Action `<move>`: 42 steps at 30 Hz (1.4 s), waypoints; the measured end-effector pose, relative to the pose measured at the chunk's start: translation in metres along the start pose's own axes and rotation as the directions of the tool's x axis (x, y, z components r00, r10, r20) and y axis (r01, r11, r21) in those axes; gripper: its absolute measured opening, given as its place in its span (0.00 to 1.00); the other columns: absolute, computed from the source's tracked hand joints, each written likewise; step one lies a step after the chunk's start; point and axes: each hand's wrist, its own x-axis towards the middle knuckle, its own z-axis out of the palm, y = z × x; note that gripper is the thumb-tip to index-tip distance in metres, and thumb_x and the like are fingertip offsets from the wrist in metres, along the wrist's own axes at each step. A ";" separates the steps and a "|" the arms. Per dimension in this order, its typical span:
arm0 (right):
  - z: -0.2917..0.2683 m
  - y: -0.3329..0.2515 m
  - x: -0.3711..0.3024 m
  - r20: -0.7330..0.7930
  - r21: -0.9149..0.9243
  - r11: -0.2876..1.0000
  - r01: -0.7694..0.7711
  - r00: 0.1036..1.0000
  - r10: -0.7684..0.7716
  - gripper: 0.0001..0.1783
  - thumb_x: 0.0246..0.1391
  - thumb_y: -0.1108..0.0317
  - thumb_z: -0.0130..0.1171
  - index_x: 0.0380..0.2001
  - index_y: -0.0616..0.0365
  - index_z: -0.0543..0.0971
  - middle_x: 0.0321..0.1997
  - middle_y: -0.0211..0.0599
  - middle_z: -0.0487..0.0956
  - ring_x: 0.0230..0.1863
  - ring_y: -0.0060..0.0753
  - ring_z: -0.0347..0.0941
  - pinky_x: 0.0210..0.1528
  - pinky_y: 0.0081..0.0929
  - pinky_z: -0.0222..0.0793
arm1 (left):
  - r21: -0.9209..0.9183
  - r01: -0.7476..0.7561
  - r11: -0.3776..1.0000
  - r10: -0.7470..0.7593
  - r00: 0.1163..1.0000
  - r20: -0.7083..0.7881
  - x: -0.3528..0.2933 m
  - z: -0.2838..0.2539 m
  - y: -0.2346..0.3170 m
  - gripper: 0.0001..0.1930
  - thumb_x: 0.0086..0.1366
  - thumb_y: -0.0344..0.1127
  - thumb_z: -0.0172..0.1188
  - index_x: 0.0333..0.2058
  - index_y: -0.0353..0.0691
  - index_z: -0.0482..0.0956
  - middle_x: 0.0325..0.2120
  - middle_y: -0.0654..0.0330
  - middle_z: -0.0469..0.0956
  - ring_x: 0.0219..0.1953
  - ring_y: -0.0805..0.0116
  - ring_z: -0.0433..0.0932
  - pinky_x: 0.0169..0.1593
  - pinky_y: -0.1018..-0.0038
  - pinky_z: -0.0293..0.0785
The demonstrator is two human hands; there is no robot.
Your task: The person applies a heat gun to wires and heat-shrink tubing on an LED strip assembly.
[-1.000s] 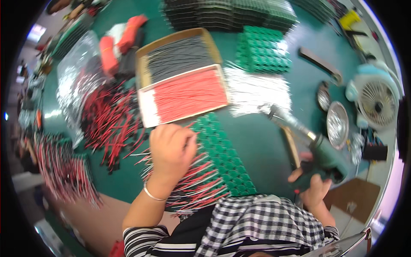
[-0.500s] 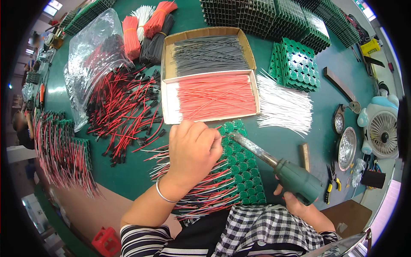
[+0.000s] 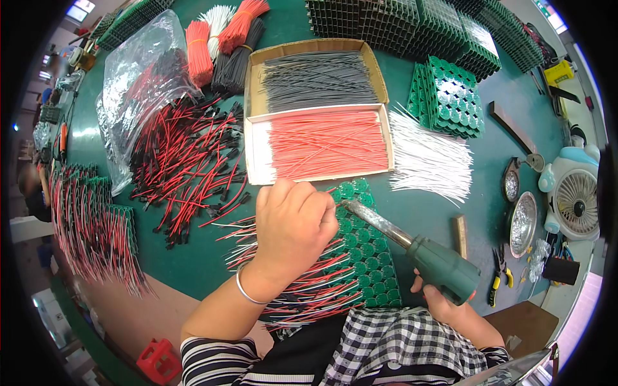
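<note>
My left hand (image 3: 293, 222) is closed in a pinch above a green circuit board panel (image 3: 370, 257). A thin bit of red wire (image 3: 332, 190) shows beside its fingertips; the rest is hidden by the fingers. From the right, my right hand (image 3: 444, 305) grips a green-bodied soldering iron (image 3: 444, 267), partly hidden behind its body. The iron's metal barrel slants up to the left, its tip at the panel's upper part close to my left fingers. Red, white and black wires (image 3: 315, 293) stick out leftward from the panel's left side, under my left forearm.
Ahead stands a cardboard box (image 3: 257, 145) with black and red wires. White wires (image 3: 431, 157) and stacked boards (image 3: 454, 96) lie right of it, red-black connector leads (image 3: 187, 161) left. Farther right are a metal dish (image 3: 523, 224), pliers (image 3: 496, 283) and a small fan (image 3: 576, 193).
The soldering iron's body and my right hand have shifted slightly left. My left hand keeps its pinch at nearly the same spot.
</note>
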 end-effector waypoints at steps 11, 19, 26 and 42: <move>-0.004 0.002 0.002 -0.048 -0.141 0.969 0.201 0.977 -0.210 0.15 0.55 0.66 0.52 0.44 0.59 0.77 0.30 0.35 0.81 0.29 0.31 0.78 0.39 0.30 0.72 | 0.007 -0.004 1.000 0.004 1.000 -0.005 -0.001 0.001 -0.002 0.10 0.40 0.27 0.64 0.22 0.47 0.74 0.22 0.67 0.69 0.29 0.64 0.67 0.34 0.68 0.58; 0.003 0.000 0.002 -0.060 0.000 1.000 -0.008 0.998 0.008 0.12 0.50 0.71 0.56 0.40 0.60 0.79 0.29 0.36 0.81 0.27 0.32 0.78 0.40 0.30 0.72 | 0.008 -0.007 1.000 0.007 1.000 -0.010 0.000 0.002 -0.001 0.09 0.40 0.27 0.65 0.21 0.46 0.74 0.22 0.67 0.68 0.29 0.64 0.67 0.34 0.68 0.58; 0.002 0.005 0.002 -0.062 -0.116 0.992 0.054 0.996 -0.062 0.12 0.43 0.75 0.58 0.35 0.60 0.80 0.29 0.35 0.81 0.31 0.38 0.78 0.43 0.35 0.71 | 0.015 -0.009 1.000 0.009 1.000 0.001 0.001 0.002 -0.002 0.10 0.39 0.27 0.64 0.21 0.47 0.74 0.21 0.67 0.68 0.29 0.64 0.66 0.34 0.68 0.58; 0.006 0.009 -0.001 -0.227 0.123 0.990 0.071 0.973 -0.042 0.21 0.53 0.65 0.54 0.49 0.63 0.71 0.42 0.41 0.77 0.28 0.32 0.75 0.34 0.29 0.71 | 0.040 0.020 0.999 -0.021 1.000 0.007 -0.001 0.000 -0.003 0.09 0.40 0.28 0.64 0.21 0.46 0.74 0.22 0.66 0.69 0.29 0.63 0.67 0.35 0.67 0.59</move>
